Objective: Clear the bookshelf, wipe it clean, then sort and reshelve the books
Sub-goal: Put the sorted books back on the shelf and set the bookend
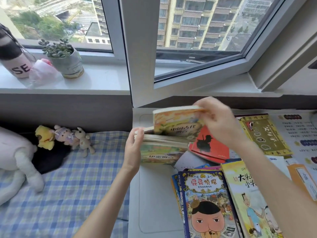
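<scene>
Beneath the window, on the white surface (pixel 154 194) beside the bed (pixel 68 177), the sorting step appears to be in hand: books lie spread about, and a small stack (pixel 163 143) sits between the two grips. The right grip (pixel 217 121) pinches a yellow paperback (pixel 176 124) by its upper edge and holds it tilted, with its lower edge at the top of the stack. That hand is blurred, so how many fingers bear on the cover is hard to say. The left grip (pixel 134 148) is curled round the stack's left edge and steadies it. Just below and to the right of the right grip lies a red book (pixel 211 143) close against the stack, and a green-and-gold book (pixel 264 134) lies further right again. Nearer the person than either grip is a pile of picture books topped by a blue-bordered book (pixel 204 203). These look like thin, light paperbacks with glossy covers, so they will probably flex when held by one edge and slide on one another once stacked. A hold near the spine would likely keep the yellow paperback flat as it goes down. The stack is best taken with a grip on each side, thumbs on top, so that it does not fan out.
</scene>
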{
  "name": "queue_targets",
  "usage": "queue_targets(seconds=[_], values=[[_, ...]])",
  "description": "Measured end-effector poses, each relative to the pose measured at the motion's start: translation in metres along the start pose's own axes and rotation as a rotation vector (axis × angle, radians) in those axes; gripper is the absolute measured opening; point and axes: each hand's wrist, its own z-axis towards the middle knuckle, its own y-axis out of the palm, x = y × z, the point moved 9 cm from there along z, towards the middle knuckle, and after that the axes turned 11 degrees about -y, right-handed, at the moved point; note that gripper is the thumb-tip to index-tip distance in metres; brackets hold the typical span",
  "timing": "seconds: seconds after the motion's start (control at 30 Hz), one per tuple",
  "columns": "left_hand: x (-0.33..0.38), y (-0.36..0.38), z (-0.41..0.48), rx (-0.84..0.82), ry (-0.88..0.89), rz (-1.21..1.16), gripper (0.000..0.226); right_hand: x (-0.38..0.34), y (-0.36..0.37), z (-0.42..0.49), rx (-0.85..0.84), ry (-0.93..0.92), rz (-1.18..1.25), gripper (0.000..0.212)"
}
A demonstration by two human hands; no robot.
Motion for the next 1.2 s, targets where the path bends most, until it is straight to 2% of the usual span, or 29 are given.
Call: queue_targets(seconds=[0.1, 0.17, 0.23, 0.3, 0.43, 0.57, 0.7, 0.77, 0.87, 0.9, 0.97, 1.03, 1.1, 1.13, 1.2], values=[[-0.002, -0.005, 0.011, 0.044, -0.020, 0.065, 0.052, -0.011, -0.057, -0.005, 0.110, 0.040, 0.195, 0.018], [-0.004, -0.007, 0.021, 0.013, -0.040, 0.075, 0.071, -0.019, -0.092, -0.009, 0.204, 0.017, 0.271, 0.015], [-0.007, -0.010, 0.032, -0.040, -0.070, 0.128, 0.087, -0.024, -0.116, -0.013, 0.303, 0.000, 0.329, 0.020], [-0.013, -0.010, 0.040, -0.106, -0.120, 0.164, 0.088, -0.026, -0.126, -0.015, 0.335, -0.010, 0.411, 0.024], [-0.014, -0.008, 0.042, -0.213, -0.151, 0.207, 0.084, -0.019, -0.079, -0.021, 0.164, 0.095, 0.477, 0.015], [0.010, 0.010, 0.025, -0.273, -0.136, 0.172, 0.095, -0.003, 0.004, -0.034, -0.032, 0.090, 0.306, 0.024], [0.012, 0.015, 0.022, -0.353, -0.120, 0.181, 0.097, 0.022, 0.058, -0.040, -0.016, 0.132, 0.318, 0.009], [0.006, 0.010, 0.024, -0.376, -0.130, 0.208, 0.099, 0.027, 0.078, -0.039, -0.012, 0.126, 0.301, 0.017], [0.000, 0.009, 0.023, -0.412, -0.105, 0.234, 0.107, 0.037, 0.091, -0.043, 0.056, 0.163, 0.248, 0.014], [-0.002, 0.011, 0.023, -0.417, -0.104, 0.235, 0.105, 0.039, 0.093, -0.045, 0.073, 0.162, 0.218, 0.013], [-0.004, 0.012, 0.023, -0.384, -0.099, 0.191, 0.086, 0.035, 0.099, -0.045, 0.064, 0.128, 0.166, 0.013], [-0.001, 0.008, 0.024, -0.257, -0.042, 0.164, 0.070, 0.030, 0.101, -0.045, 0.065, 0.099, 0.102, 0.016], [-0.001, 0.003, 0.024, -0.169, -0.015, 0.141, 0.065, 0.038, 0.095, -0.048, 0.132, 0.170, -0.003, 0.027], [-0.002, 0.002, 0.022, -0.158, -0.018, 0.125, 0.065, 0.048, 0.089, -0.052, 0.171, 0.256, -0.030, 0.044], [-0.005, -0.002, 0.020, -0.157, -0.043, 0.083, 0.065, 0.069, 0.094, -0.062, 0.112, 0.495, 0.168, 0.084]])
